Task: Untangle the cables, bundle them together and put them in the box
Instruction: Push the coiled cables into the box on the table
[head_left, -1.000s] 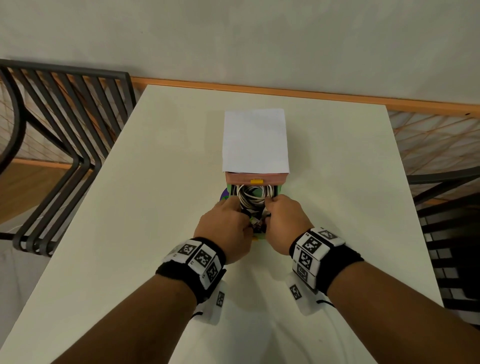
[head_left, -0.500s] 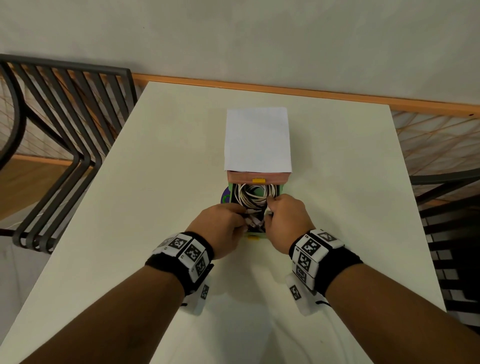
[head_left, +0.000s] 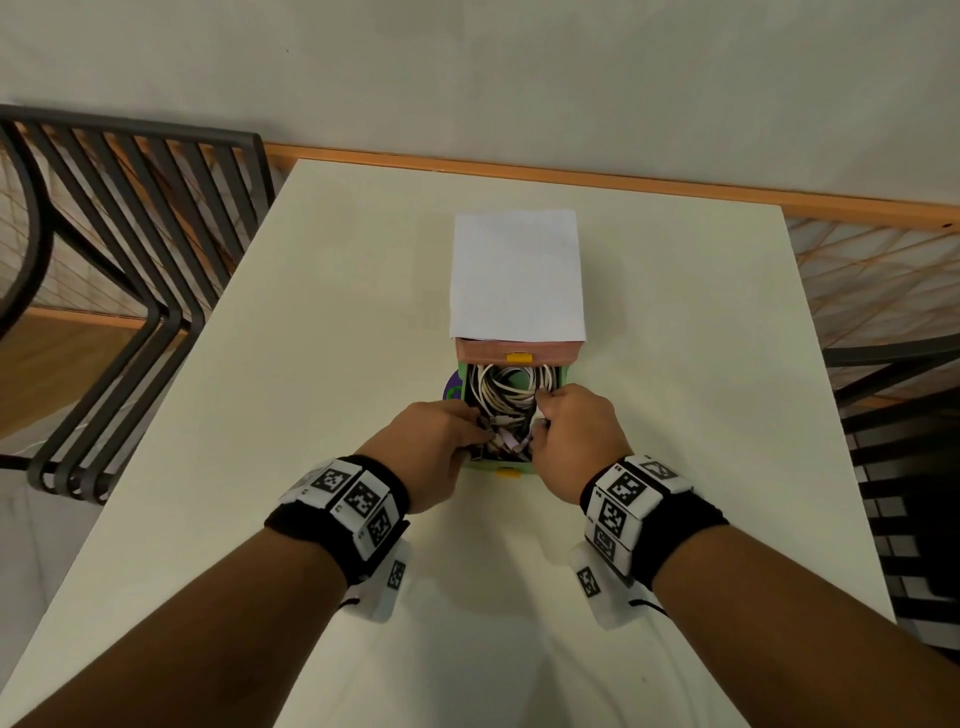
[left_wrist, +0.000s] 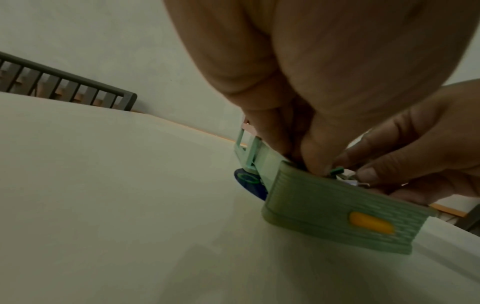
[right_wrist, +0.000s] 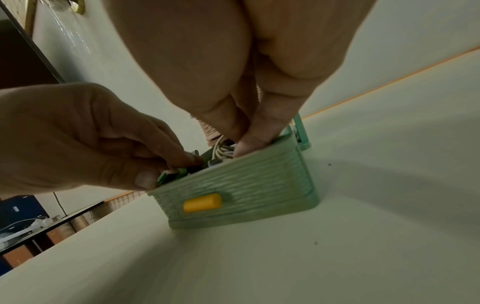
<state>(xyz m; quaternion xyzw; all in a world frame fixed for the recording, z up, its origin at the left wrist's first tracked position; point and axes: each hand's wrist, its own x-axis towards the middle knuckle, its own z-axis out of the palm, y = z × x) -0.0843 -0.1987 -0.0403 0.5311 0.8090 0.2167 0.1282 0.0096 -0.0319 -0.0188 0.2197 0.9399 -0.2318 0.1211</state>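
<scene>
1. The left hand (head_left: 434, 441), left of centre in the head view, has its fingers curled down into the near left corner of the green box (head_left: 511, 470). They seem to pinch a green-cased plug (right_wrist: 168, 176) at the rim, though the grip itself is partly hidden.
2. The white cables (head_left: 506, 389) lie coiled inside the box at mid-frame, on the desk (head_left: 311, 364). Their plug ends bunch at the near wall.
3. The right hand (head_left: 576, 431), right of centre, presses its fingers (right_wrist: 249, 144) together onto the cables just inside the near right rim.
4. Risk, as I judge it: the coil looks springy, so letting go could let loops or plugs ride up over the rim and block the open lid (head_left: 517, 275) from closing. A hard push on one side might also slide the light box.
5. Only the head view shows the coil and lid. The wrist views show the ribbed front wall, the yellow latch (right_wrist: 202, 202) and the plugs at the rim.
</scene>
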